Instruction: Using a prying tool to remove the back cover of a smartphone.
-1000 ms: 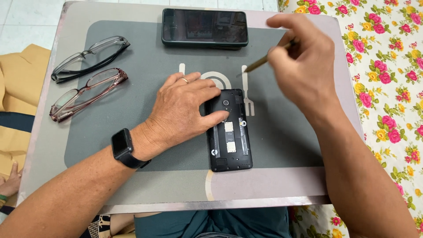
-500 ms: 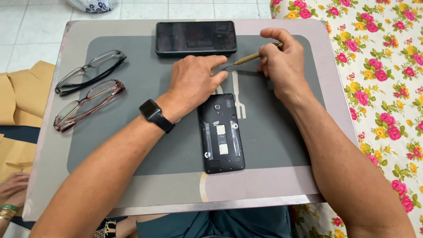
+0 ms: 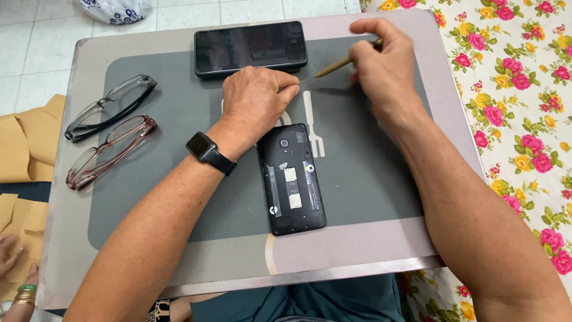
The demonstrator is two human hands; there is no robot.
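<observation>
A black phone with its back cover off lies face down on the grey tray table, its card slots showing. My left hand, with a black smartwatch on the wrist, rests just above that phone, thumb and forefinger pinched together at the metal tip of a thin screwdriver. Whether something small sits between the fingers is not visible. My right hand grips the screwdriver's brown handle. A second black phone lies screen up at the table's far edge.
Two pairs of glasses lie at the table's left, one dark-framed, one reddish. Brown paper lies left of the table, where another person's hand with bangles shows. A floral cloth covers the right side.
My left hand has left the open-backed phone and moved up to the screwdriver's tip. My right hand has brought the screwdriver slightly down toward it.
</observation>
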